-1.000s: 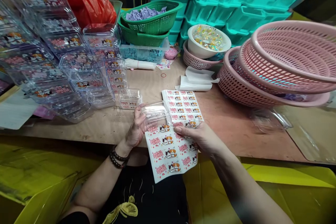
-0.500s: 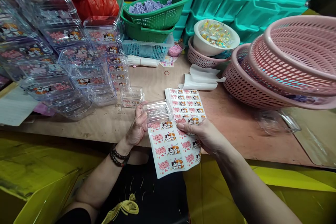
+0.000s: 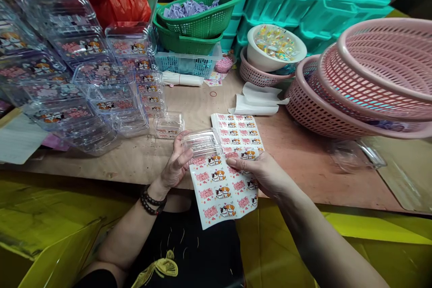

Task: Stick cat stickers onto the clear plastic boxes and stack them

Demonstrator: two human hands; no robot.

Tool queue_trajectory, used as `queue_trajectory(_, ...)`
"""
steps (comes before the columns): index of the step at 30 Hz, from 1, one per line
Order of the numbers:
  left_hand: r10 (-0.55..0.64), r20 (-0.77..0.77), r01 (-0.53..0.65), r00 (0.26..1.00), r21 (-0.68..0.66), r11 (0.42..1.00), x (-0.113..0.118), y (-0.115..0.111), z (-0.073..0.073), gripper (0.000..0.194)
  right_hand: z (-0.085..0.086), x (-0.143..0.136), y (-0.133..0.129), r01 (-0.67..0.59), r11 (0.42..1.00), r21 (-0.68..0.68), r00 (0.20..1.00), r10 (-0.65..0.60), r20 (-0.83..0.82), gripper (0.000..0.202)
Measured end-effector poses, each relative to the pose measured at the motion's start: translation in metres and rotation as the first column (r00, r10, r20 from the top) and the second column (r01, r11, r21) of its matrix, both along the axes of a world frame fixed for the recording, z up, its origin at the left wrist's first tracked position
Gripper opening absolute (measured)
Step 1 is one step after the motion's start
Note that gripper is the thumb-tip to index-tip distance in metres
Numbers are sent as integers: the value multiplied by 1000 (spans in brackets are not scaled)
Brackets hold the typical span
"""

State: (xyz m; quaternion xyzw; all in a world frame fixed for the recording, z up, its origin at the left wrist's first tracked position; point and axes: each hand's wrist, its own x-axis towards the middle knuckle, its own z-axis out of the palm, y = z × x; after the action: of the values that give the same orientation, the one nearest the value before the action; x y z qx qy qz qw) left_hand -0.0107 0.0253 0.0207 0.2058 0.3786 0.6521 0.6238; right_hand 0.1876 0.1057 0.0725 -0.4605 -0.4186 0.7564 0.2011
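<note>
My left hand grips a small clear plastic box by its left end. A sticker sheet printed with cat-and-dog pictures and pink lettering is pinched in my right hand, thumb on top. The sheet's upper left edge meets the front of the box, and its lower part hangs past the table edge. Beneath and behind it lies a stack of similar sticker sheets. Left of the stack, another clear box bearing a sticker stands on the table.
Tall stacks of stickered clear boxes rise at the left. Green baskets stand behind, a white bowl of wrapped pieces to their right. Pink baskets crowd the right. White backing paper lies mid-table.
My left thumb has shifted slightly down and right along the front of the box. The box and the sheet are almost where they were; the view has moved a little.
</note>
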Motion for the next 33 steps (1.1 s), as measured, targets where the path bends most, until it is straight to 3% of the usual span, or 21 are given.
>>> queue_trajectory(12, -35, -40, 38, 999, 76, 996, 0, 0, -1, 85, 2, -2, -1, 1, 1000, 21, 1000, -1, 1, 39)
queue_trajectory(21, 35, 65, -36, 997, 25, 999, 1, 1, -2, 69, 2, -1, -2, 3, 1000, -3, 1000, -3, 0, 40)
queue_trajectory(33, -11, 33, 10, 999, 29, 1000, -1, -1, -5, 78, 3, -3, 0, 1, 1000, -15, 1000, -1, 11, 41)
